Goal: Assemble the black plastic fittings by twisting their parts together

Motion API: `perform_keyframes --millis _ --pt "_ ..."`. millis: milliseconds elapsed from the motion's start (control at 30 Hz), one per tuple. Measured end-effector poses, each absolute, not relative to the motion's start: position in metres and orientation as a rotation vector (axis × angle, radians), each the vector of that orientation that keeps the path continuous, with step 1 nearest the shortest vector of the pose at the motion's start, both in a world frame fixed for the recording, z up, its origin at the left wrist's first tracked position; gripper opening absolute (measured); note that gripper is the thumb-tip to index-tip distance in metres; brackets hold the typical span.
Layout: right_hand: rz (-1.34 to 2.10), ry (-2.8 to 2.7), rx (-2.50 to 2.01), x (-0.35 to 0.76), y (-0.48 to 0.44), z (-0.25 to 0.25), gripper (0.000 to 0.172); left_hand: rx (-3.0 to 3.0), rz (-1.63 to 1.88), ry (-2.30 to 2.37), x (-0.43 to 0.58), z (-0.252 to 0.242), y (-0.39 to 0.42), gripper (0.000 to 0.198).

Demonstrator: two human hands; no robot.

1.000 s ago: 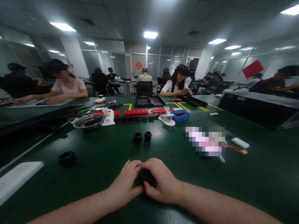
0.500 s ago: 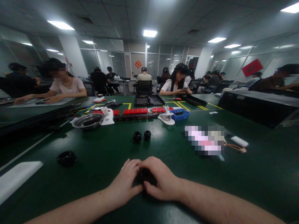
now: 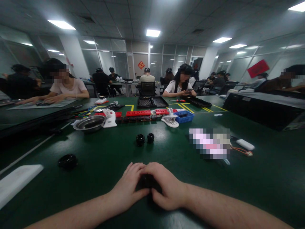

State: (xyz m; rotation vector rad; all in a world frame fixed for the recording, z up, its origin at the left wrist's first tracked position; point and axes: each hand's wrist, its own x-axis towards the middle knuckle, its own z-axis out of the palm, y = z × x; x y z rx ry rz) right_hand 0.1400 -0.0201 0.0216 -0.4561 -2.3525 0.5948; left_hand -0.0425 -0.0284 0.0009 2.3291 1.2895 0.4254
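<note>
Close to me at the bottom middle, my left hand (image 3: pixel 128 181) and my right hand (image 3: pixel 168 186) curl from both sides around a black round part (image 3: pixel 150 181). Its lower side and most of its outline are hidden by my fingers. The fingertips of both hands meet above it, and the thumbs come close together in front. Just beyond stand two glossy black ring-shaped parts, one on the left (image 3: pixel 140 139) and a smaller one on the right (image 3: pixel 150 137). Another wider black ring-shaped part (image 3: pixel 68 161) lies off to the left.
Across the green table (image 3: pixel 107 149) stand a metal bowl (image 3: pixel 89 123), white clamps, red strips (image 3: pixel 138 113) and a blue tray (image 3: pixel 184 116). A white slab (image 3: pixel 19 183) lies at left, a blurred pink packet (image 3: pixel 209 143) at right, a black case (image 3: pixel 257 109) beyond. Other people sit around.
My right hand has shifted slightly right and down, its thumb moving along the near side of the black part. The left hand has barely moved.
</note>
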Motion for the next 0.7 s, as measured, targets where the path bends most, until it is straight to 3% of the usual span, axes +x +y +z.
perform_keyframes --millis 100,267,333,400,533,700 --pt "0.567 -2.329 -0.415 0.1403 -0.0208 0.0213 0.055 2.341 0.443 1.269 -0.043 -0.0002 -0.0282 0.051" --pt "0.437 -2.272 -0.784 0.1391 -0.0208 0.0172 0.058 2.367 0.426 1.241 -0.0451 -0.0015 -0.0269 0.047" --pt "0.447 -2.299 -0.833 0.1389 -0.0207 0.0175 0.052 2.37 0.428 1.238 -0.0454 -0.002 -0.0272 0.046" --pt "0.492 -2.337 -0.739 0.1388 -0.0216 0.0197 0.043 2.369 0.447 1.239 -0.0451 -0.0029 -0.0278 0.047" --pt "0.52 -2.364 -0.464 0.1382 -0.025 0.0249 0.055 2.343 0.493 1.254 -0.0438 -0.0042 -0.0282 0.051" --pt "0.5 -2.185 -0.61 0.1413 -0.0224 0.0238 0.038 2.349 0.465 1.242 -0.0429 0.0013 -0.0284 0.042"
